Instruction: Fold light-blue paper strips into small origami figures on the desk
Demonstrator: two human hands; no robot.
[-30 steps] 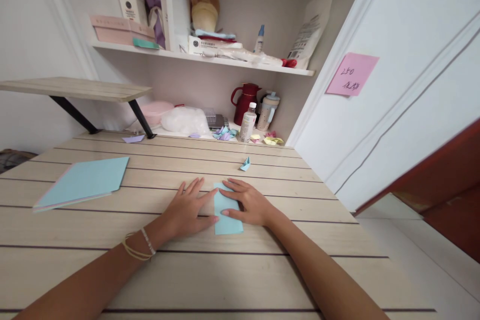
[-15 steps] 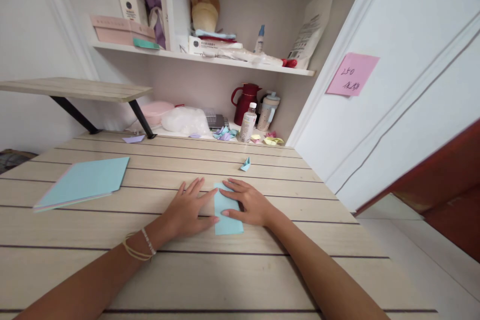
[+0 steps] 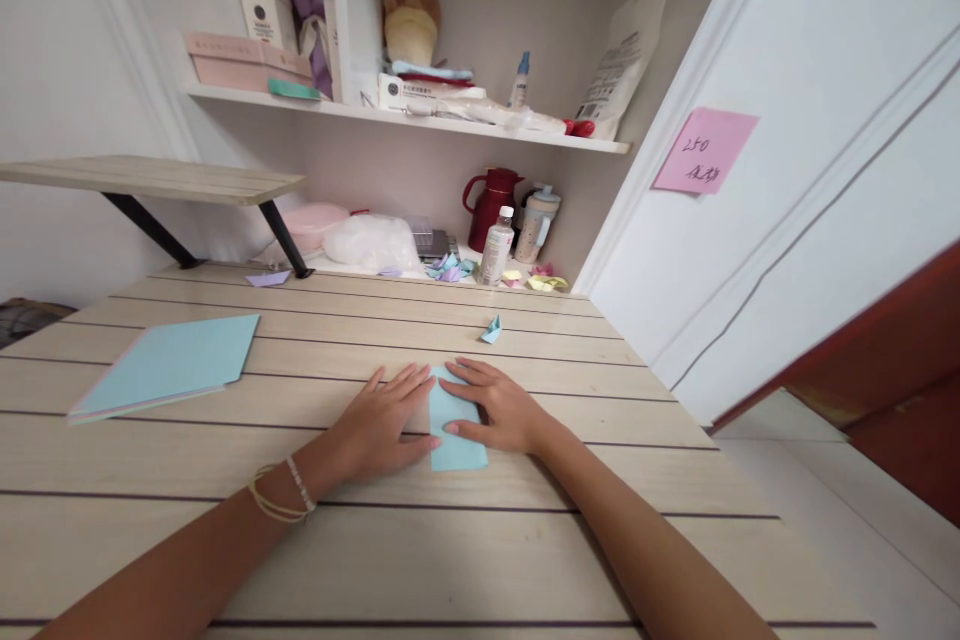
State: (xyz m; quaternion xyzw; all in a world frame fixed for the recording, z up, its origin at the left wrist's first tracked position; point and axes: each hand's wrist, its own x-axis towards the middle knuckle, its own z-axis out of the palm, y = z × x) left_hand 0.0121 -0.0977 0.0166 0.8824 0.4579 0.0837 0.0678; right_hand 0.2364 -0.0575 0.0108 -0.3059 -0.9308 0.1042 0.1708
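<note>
While right hand (image 3: 499, 407) lies palm down with fingers spread over light-blue paper (image 3: 459, 453), left hand (image 3: 379, 427) rests just beside, thumb parted from fingers, tips at paper's left edge; both hands unclenched. Light-blue paper lies on planked table (image 3: 420, 565), partly under right hand's fingers. Beyond right hand, small folded boat (image 3: 491, 329). Well left of left hand, blue-topped paper stack (image 3: 176, 360). Farther beyond hands, bottle (image 3: 496, 250) and red jug (image 3: 493, 203).

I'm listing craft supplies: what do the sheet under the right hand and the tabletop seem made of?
Sheet: matte paper, judging by its thin, flat, crisp-edged look.
Tabletop: wood or wood-look laminate, smooth with a slight sheen; pale grain and dark lines show.
</note>
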